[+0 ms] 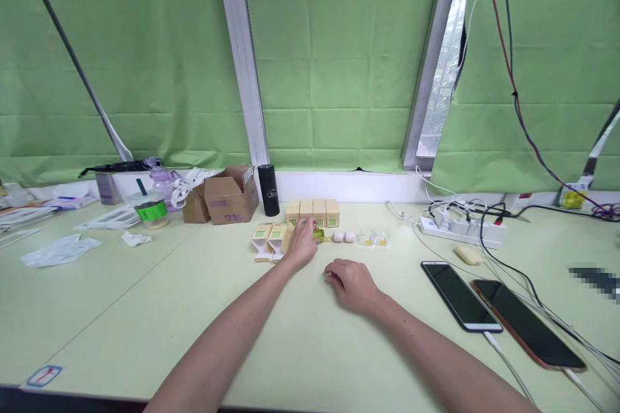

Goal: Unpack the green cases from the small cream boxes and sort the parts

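My left hand [302,244] is at the small cardboard boxes, its fingers bent around the right side of an open box [289,236] that they partly hide. Two more open boxes [270,240] with green labels stand to its left, flaps down toward me. Beside my left thumb lies a small green item [318,233]. To the right follow two pale pink pieces [343,237] and two clear round cups [373,237] with something yellow inside. Nearer me, my right hand [353,285] rests on the table with curled fingers; what its fingertips hold, if anything, is unclear.
Behind my left hand stands a row of closed boxes [320,209]. A black bottle [268,191] and a brown carton [231,200] are at the back left, near a lidded cup [151,211]. On the right lie two phones [461,295], cables and a power strip [462,232].
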### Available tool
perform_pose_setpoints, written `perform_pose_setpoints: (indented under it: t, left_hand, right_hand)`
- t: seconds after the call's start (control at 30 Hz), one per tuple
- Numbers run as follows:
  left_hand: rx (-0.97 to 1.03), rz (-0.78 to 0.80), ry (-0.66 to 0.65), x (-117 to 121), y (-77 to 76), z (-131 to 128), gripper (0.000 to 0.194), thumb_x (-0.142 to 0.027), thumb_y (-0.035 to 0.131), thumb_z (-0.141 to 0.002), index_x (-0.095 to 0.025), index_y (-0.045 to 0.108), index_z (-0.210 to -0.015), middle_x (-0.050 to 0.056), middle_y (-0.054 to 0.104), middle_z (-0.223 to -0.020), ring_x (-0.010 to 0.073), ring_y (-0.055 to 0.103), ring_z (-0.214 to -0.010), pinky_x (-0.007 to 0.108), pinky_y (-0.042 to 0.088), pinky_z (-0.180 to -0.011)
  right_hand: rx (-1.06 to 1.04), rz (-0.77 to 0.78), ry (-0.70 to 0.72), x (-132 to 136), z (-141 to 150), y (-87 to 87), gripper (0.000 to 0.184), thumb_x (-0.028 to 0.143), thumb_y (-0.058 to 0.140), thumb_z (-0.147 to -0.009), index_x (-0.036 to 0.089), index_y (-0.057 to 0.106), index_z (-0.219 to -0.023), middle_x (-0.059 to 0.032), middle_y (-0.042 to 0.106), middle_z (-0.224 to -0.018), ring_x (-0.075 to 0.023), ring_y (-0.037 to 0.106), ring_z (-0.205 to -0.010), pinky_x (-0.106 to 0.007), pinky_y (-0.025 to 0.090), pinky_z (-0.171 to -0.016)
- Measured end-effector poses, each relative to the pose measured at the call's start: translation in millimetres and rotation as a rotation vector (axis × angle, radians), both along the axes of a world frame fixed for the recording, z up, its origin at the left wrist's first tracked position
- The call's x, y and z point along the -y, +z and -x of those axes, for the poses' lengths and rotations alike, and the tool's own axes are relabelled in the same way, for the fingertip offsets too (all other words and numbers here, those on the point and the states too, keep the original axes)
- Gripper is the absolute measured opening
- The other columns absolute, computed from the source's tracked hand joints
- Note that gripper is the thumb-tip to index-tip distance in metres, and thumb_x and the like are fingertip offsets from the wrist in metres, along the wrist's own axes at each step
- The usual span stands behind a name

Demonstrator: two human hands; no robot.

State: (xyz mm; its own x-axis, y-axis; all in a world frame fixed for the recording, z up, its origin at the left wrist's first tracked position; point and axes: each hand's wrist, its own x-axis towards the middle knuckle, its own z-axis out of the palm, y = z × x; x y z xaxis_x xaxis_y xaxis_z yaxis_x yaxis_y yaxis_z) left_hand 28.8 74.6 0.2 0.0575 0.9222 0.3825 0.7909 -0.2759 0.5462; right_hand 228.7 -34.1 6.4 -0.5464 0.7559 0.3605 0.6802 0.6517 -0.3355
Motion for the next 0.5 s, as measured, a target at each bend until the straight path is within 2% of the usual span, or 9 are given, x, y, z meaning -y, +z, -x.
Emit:
perform_pose_setpoints:
  t: [0.13,0.5]
  left_hand:
    - [-0.004,0.012,0.019,-0.2,0.3,0.6,0.049,-0.005,0.067,-0.082,-0.022,0.050,-0.125,0.012,0.053,-0.133,0.0234,0.058,-0.123,0.036,0.043,-0.108]
    - [-0.068,0.052,0.037,3.7,0.6,-1.5,0.053,-0.005,0.061,-0.084,-0.023,0.049,-0.133,0.011,0.065,-0.130,0.0285,0.042,-0.141,0.041,0.039,-0.111]
  right_hand:
    - [0.002,-0.001,0.000,-0.4,0.1,-0.9,0.018,0.016,0.055,-0.095,0.023,0.069,-0.104,-0.0021,0.074,-0.096,-0.0184,0.067,-0.087,-0.028,0.037,-0.070]
    - [-0.005,-0.004,0.002,-0.3,0.2,-1.0,0.019,0.016,0.054,-0.095,0.023,0.070,-0.103,-0.0021,0.074,-0.095,-0.0182,0.067,-0.086,-0.028,0.036,-0.070]
